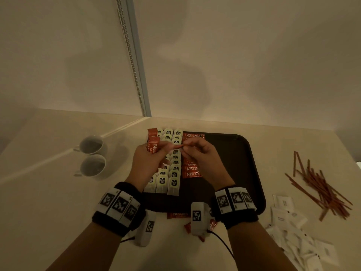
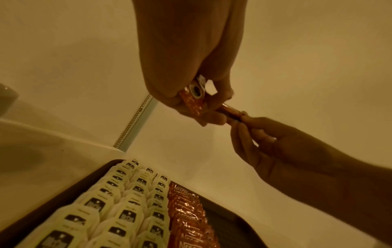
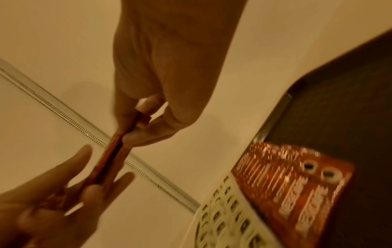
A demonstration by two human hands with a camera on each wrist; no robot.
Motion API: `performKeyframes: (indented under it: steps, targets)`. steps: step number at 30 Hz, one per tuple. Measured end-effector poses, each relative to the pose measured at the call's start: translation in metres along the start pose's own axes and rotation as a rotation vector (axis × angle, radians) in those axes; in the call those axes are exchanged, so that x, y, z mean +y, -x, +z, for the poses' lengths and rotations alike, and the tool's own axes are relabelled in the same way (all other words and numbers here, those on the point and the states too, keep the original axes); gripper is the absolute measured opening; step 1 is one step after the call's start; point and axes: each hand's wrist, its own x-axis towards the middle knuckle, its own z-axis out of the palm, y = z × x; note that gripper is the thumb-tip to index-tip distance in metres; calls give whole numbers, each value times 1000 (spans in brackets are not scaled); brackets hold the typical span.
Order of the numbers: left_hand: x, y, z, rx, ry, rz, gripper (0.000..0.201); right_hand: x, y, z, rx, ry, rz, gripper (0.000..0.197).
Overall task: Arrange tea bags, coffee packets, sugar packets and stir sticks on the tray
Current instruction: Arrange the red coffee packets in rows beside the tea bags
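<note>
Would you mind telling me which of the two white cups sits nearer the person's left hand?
The nearer cup, closer to the camera, sits nearer the left hand; the farther cup stands beyond it, toward the wall.

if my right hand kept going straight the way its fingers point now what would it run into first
Most likely the left hand. The right hand points leftward, its grip pinching a red coffee packet whose other end the left hand holds. Depth looks matched, since both grip the same packet above the dark brown plastic tray.
</note>
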Motion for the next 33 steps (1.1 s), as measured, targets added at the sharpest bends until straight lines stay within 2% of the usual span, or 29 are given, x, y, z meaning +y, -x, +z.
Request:
performKeyframes:
  steps: [3, 7, 12, 17, 21, 23, 26, 29, 33]
  targets:
    - [0, -3, -4, -18, 73, -72, 7, -5, 5, -5, -34, 95, -43, 15]
    - [0, -3, -9, -43, 197, -90, 12, -6, 9, -6, -39, 283, -96, 11]
    - [0, -2, -10, -65, 237, -96, 12, -7, 8, -8, 2, 298, -97, 21]
    - [4, 2, -8, -52, 73, -72, 8, -5, 8, -6, 60, 240, -94, 25]
    - [1, 8, -8, -274, -177, -147, 17, -11, 7, -1, 117, 14, -31, 33]
    - [0, 12, -3, -284, -167, -144, 19, -13, 6, 3, 73, 118, -22, 21]
    - [4, 9, 0, -165, 17, -131, 17, -16, 6, 6, -22, 444, -72, 6]
    - [5, 4, -1, -129, 79, -139, 12, -24, 6, 2, -144, 637, -37, 12]
    - [1, 2, -2, -89, 225, -251, 3, -37, 10, -7, -242, 528, 114, 36]
